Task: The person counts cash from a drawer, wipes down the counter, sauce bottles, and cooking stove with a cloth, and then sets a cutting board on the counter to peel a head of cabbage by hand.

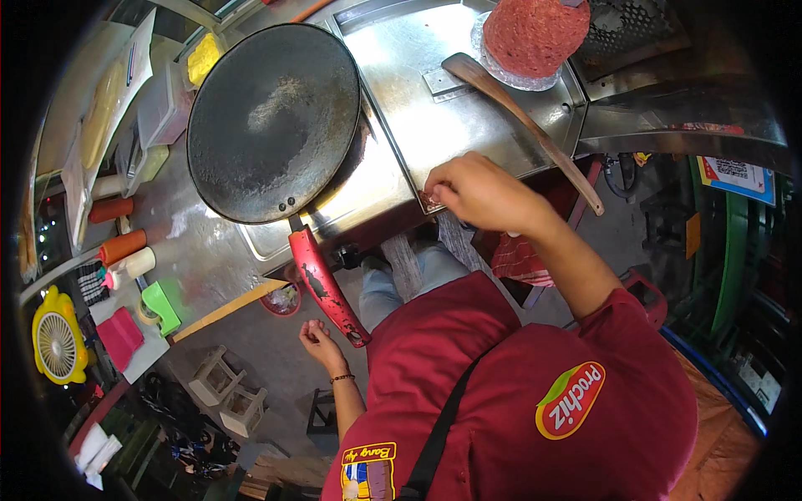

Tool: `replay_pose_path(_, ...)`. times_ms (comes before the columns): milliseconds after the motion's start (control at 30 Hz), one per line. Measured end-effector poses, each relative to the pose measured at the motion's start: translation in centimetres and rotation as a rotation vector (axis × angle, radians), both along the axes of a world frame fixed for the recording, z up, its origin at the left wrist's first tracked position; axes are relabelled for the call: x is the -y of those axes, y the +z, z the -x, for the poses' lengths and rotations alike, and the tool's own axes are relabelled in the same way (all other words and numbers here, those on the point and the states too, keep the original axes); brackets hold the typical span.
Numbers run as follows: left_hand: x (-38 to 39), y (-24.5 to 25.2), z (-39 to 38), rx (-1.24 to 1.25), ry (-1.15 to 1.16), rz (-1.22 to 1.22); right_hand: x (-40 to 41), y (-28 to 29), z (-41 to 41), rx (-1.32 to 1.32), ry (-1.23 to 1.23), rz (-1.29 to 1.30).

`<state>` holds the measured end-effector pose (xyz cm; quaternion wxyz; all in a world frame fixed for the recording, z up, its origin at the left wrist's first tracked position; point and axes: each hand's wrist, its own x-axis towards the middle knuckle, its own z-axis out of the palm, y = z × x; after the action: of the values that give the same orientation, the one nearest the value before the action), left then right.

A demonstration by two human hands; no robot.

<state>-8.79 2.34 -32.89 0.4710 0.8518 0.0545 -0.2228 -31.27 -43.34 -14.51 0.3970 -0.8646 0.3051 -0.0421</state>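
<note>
My right hand [467, 188] is at the near corner of a stainless steel tray [407, 119], its fingers curled down over small reddish-brown bits [431, 201]; whether it pinches any is hidden. Loosely curled and empty, my left hand [318, 341] hangs beside the red handle of a large dark frying pan [276, 125]. The pan stands left of the tray. A wooden spatula [532, 125] lies across the tray, its handle end past the near edge. Beyond it, a large reddish mound, probably meat [532, 37], rests on a clear plastic-like base [479, 47].
Sauce bottles [122, 247], plastic containers [166, 113] and a green tape dispenser [161, 307] are on the left counter. A yellow fan [57, 341] stands farther left. Stools [216, 376] are on the floor; a red-checked cloth [520, 260] hangs below my right forearm.
</note>
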Motion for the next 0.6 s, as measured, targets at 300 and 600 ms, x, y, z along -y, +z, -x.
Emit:
replay_pose_path(300,-3.1,-3.0,1.5,0.007,-0.041,-0.031,2.9,0.8,-1.5,-0.289,0.28,0.301)
replay_pose_path(600,-6.8,-5.0,1.3,0.019,0.048,-0.133,2.8,-0.4,-2.4,-0.175,0.292,0.298)
